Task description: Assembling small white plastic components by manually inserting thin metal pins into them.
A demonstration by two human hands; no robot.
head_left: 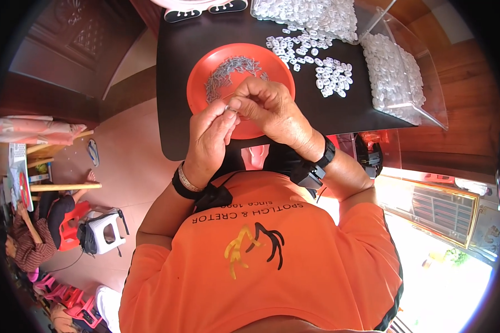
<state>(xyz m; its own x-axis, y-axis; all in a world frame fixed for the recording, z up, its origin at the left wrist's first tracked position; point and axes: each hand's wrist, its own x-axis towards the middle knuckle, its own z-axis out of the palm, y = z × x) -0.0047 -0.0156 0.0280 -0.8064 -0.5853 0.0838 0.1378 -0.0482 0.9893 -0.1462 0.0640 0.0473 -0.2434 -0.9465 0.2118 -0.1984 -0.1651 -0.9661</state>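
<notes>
While our two hands meet over the near rim of the orange plate [203, 66], the left hand [208, 139] has its grip closed, thumb and forefinger pinching a small silvery metal piece [231, 108]. Our right hand [269, 108] curls its fingers shut against the same piece from two o'clock. On the plate, at twelve o'clock from the hands, lies a heap of small metal pins [230, 71]. Loose white plastic parts [322, 66] are scattered on the black bench [172, 83] at two o'clock, just beside a clear tray [428, 83] filled with more.
</notes>
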